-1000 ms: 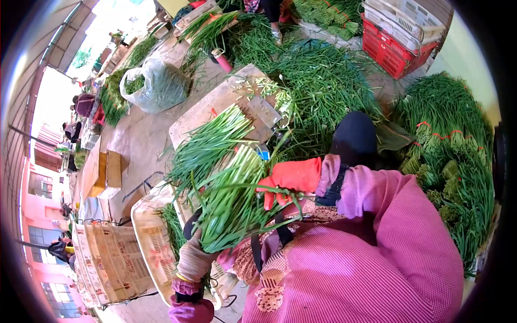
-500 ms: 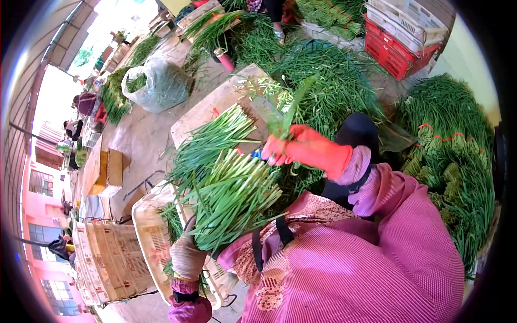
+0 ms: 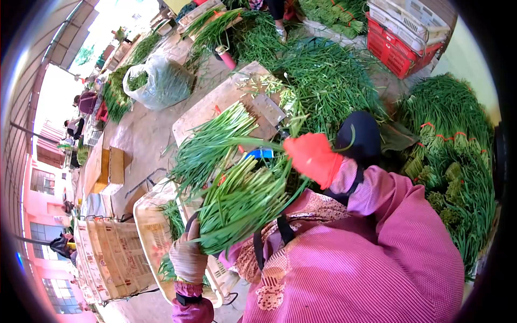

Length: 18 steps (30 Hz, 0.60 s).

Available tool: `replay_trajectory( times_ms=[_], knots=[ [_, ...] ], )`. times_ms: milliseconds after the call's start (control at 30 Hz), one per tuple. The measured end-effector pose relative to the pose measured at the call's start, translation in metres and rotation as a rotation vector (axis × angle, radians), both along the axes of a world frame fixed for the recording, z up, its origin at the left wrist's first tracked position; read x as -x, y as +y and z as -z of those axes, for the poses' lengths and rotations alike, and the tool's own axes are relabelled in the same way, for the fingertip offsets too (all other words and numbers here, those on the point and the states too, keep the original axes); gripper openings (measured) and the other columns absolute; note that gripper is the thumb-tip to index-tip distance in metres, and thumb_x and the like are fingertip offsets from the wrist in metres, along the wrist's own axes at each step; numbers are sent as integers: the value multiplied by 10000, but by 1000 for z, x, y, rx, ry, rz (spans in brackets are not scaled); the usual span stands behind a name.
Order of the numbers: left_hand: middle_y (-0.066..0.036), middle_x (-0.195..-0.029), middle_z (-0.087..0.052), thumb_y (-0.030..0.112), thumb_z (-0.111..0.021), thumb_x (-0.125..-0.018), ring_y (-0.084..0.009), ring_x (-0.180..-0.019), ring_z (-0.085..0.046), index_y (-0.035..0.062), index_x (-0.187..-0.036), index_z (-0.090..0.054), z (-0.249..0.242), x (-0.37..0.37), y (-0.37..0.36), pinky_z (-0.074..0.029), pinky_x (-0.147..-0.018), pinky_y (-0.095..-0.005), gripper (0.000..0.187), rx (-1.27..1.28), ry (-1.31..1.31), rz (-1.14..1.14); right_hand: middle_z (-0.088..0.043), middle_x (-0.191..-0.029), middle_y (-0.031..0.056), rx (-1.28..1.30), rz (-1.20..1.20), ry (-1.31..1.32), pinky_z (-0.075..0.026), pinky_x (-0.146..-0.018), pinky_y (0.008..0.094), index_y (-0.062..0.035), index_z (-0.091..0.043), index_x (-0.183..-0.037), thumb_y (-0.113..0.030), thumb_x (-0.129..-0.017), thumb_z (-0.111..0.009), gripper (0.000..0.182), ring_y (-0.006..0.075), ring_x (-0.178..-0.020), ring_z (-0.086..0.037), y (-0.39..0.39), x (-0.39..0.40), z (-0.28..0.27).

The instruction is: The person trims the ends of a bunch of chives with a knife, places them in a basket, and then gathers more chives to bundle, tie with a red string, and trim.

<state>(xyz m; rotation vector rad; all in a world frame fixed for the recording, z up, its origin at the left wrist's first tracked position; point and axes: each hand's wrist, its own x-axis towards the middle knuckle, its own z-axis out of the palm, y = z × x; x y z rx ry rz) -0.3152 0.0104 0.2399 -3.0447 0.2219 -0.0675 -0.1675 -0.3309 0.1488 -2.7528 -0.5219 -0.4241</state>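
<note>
My left hand [image 3: 188, 255], in a pale work glove, is closed around the leafy end of a thick bunch of garlic chives [image 3: 242, 199], whose pale ends point up and right. My right hand [image 3: 313, 159], in a red glove and blurred, is closed on a few loose chive leaves [image 3: 259, 144] that stick out to the left and above it. Another pile of chives [image 3: 215, 140] lies on the wooden board [image 3: 202, 107] beyond the bunch. On that board is a wide metal blade [image 3: 268, 109], with pale trimmings [image 3: 264, 83] near it. Something blue [image 3: 261, 154] shows between the hands.
A cream plastic crate [image 3: 148, 226] stands left of my left hand. Loose chives [image 3: 328, 75] are heaped behind the board. Tied bundles [image 3: 458, 140] lie at the right, below red and white crates [image 3: 390, 51]. A plastic bag [image 3: 161, 83] and pink bottle [image 3: 226, 56] stand farther back.
My right hand has moved right and slightly down, away from the bunch, with loose leaves trailing from it. The blade and the blue thing show more now. My left hand keeps its hold.
</note>
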Motion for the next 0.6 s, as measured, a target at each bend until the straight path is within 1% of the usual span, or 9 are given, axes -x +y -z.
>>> replay_trajectory(
  times_ms=[133, 233, 300, 333, 367, 433, 467, 500, 600],
  knots=[
    [-94, -786, -585, 125, -649, -810, -304, -703, -597, 130, -1328, -533, 4, 10, 15, -457, -621, -443, 531, -56, -170, 78, -625, -639, 155, 123, 42, -2, -490, -537, 466, -102, -643, -809, -201, -831, -607, 108, 365, -646, -656, -44, -18, 19],
    [-90, -821, -584, 78, -633, -799, -297, -752, -597, 130, -1325, -530, 2, 12, 18, -458, -658, -447, 538, -111, -224, 106, -687, -779, 153, 25, -88, 371, -534, -598, 416, -58, -646, -865, -184, -886, -612, 132, 324, -733, -690, -38, -15, -9],
    [-75, -854, -592, 62, -634, -782, -290, -788, -602, 125, -1296, -540, 4, 12, 22, -470, -700, -448, 526, -138, -225, 92, -706, -952, 124, -1092, -377, 1154, -567, -693, 359, -3, -620, -1020, -126, -913, -603, 164, 258, -841, -701, -30, -19, 0],
    [-104, -860, -596, 102, -663, -766, -320, -786, -596, 115, -1316, -530, 5, 11, 26, -464, -695, -457, 566, -125, -264, 144, -687, -1034, 108, -1093, -358, 1304, -573, -758, 323, 30, -548, -1174, -94, -922, -597, 285, 208, -901, -689, -22, -17, -13],
    [-133, -866, -601, 141, -692, -750, -351, -784, -591, 104, -1336, -520, 5, 10, 27, -458, -691, -466, 612, -112, -302, 196, -687, -1034, 108, -1096, -359, 1304, -573, -758, 323, 30, -548, -1174, -94, -922, -597, 285, 208, -901, -689, -18, -17, -11],
    [-129, -876, -597, 168, -707, -743, -342, -800, -590, 101, -1349, -505, 0, 10, 26, -460, -708, -462, 643, -153, -278, 178, -693, -1003, 103, -892, -429, 1375, -570, -734, 324, 23, -534, -1216, -82, -907, -594, 332, 214, -887, -693, -10, -18, 5],
    [-128, -877, -598, 185, -717, -738, -341, -804, -590, 96, -1354, -500, -2, 9, 26, -459, -717, -464, 659, -145, -300, 219, -694, -990, 134, -440, -533, 1036, -562, -713, 339, 26, -552, -1220, -85, -879, -610, 363, 246, -867, -699, -5, -15, -11],
    [-127, -878, -598, 202, -726, -733, -339, -808, -591, 90, -1359, -495, -3, 8, 26, -458, -726, -466, 677, -136, -319, 261, -687, -980, 170, 103, -349, 816, -554, -713, 364, 16, -561, -1240, -81, -860, -593, 393, 297, -866, -698, -9, -3, -32],
    [-124, -886, -600, 218, -738, -720, -338, -816, -593, 82, -1367, -487, -2, 7, 30, -456, -730, -468, 707, -150, -354, 285, -681, -923, 227, 57, -305, 482, -540, -721, 452, -35, -603, -1237, -245, -830, -655, 461, 361, -851, -677, -26, -6, 19]
  ],
)
